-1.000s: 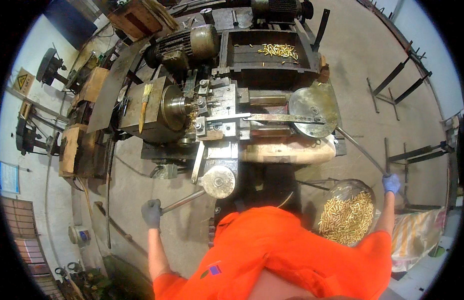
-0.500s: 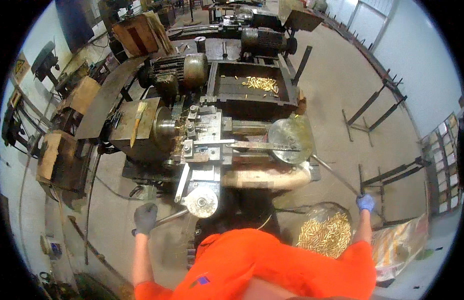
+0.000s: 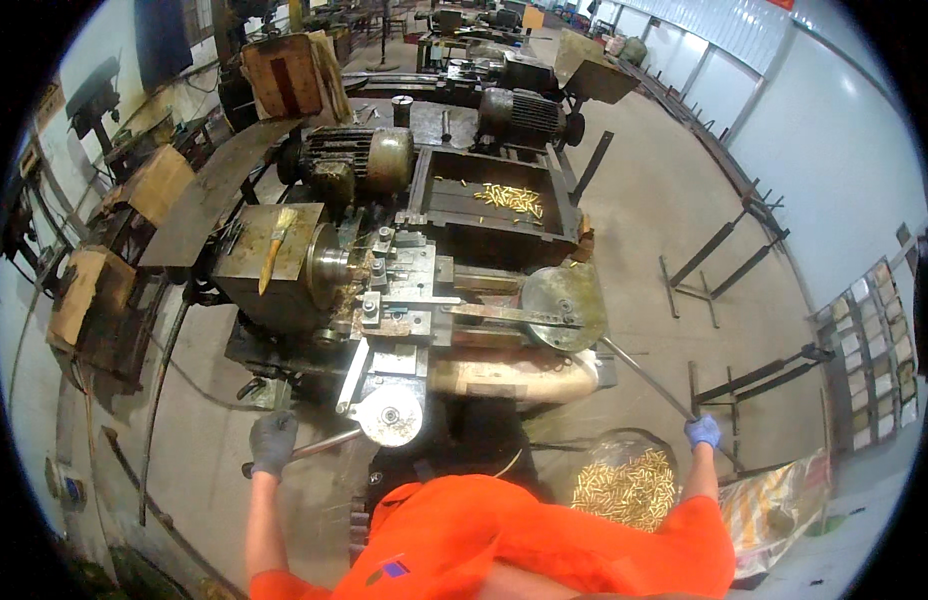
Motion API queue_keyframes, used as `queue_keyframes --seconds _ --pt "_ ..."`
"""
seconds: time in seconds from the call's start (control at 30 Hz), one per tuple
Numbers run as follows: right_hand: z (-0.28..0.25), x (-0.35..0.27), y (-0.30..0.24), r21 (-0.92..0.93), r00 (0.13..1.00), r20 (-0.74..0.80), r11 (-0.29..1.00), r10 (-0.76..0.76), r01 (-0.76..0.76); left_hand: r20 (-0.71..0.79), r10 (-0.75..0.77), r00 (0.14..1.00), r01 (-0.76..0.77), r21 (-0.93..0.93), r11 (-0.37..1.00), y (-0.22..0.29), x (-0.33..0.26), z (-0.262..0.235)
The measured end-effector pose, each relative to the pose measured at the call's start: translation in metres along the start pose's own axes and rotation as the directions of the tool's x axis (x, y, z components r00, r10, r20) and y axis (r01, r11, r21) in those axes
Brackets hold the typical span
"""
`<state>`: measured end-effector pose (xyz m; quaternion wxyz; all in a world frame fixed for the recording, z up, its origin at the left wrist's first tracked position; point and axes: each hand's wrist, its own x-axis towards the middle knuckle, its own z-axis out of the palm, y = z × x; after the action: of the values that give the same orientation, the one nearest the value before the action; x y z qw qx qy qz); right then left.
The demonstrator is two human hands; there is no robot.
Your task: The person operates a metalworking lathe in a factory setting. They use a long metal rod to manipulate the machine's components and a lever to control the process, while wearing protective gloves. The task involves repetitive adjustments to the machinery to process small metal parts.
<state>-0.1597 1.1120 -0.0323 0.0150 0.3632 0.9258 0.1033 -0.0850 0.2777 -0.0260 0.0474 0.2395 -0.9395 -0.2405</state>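
Observation:
My left hand [image 3: 273, 444], in a grey glove, is closed round a metal lever [image 3: 329, 443] that runs to a round plate [image 3: 391, 416] at the machine's front. Farther right, my right hand [image 3: 702, 432], in a blue glove, grips a long thin lever [image 3: 646, 379] leading to a larger, oily round plate [image 3: 564, 300]. Flat link bars join both plates to the tool slide [image 3: 409, 265] of a small lathe. Just left of the slide is the round spindle [image 3: 328, 262]. Any workpiece there is too small to make out.
A wooden-handled brush [image 3: 274, 252] lies on the headstock. Behind the slide, a dark metal tray [image 3: 444, 215] holds small brass-coloured pieces. A basin [image 3: 624, 490] heaped with similar pieces stands by my right arm. Metal stands [image 3: 724, 245] and a striped sack [image 3: 779, 510] are to the right.
The whole view has tilted up slightly, so the machine sits lower and more to the left. Both hands keep hold of their levers, with no clear lever movement.

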Motion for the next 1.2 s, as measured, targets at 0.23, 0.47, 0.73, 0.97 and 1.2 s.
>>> queue_keyframes --seconds 0.23,0.47,0.73,0.97,1.2 --pt "-0.012 -0.012 -0.004 0.002 0.999 0.036 1.0 0.009 -0.009 -0.003 -0.04 0.999 0.04 -0.086 0.996 0.012 -0.004 -0.008" --pt "-0.004 -0.014 0.001 0.001 1.0 0.023 1.0 0.013 -0.013 -0.03 -0.009 1.0 0.008 -0.044 0.999 -0.01 0.001 0.005" --pt "-0.006 -0.027 -0.001 -0.001 1.0 -0.013 1.0 -0.004 0.004 0.002 0.0 1.0 0.0 -0.066 0.998 -0.007 0.0 0.002" --pt "0.005 -0.025 0.006 0.02 1.0 -0.005 1.0 0.024 -0.023 -0.109 0.048 0.993 -0.051 -0.024 0.998 -0.009 -0.001 0.007" --pt "-0.012 -0.041 -0.004 0.022 0.998 0.039 0.998 0.05 -0.051 -0.133 0.073 0.988 -0.083 -0.067 0.994 -0.01 -0.002 0.005"
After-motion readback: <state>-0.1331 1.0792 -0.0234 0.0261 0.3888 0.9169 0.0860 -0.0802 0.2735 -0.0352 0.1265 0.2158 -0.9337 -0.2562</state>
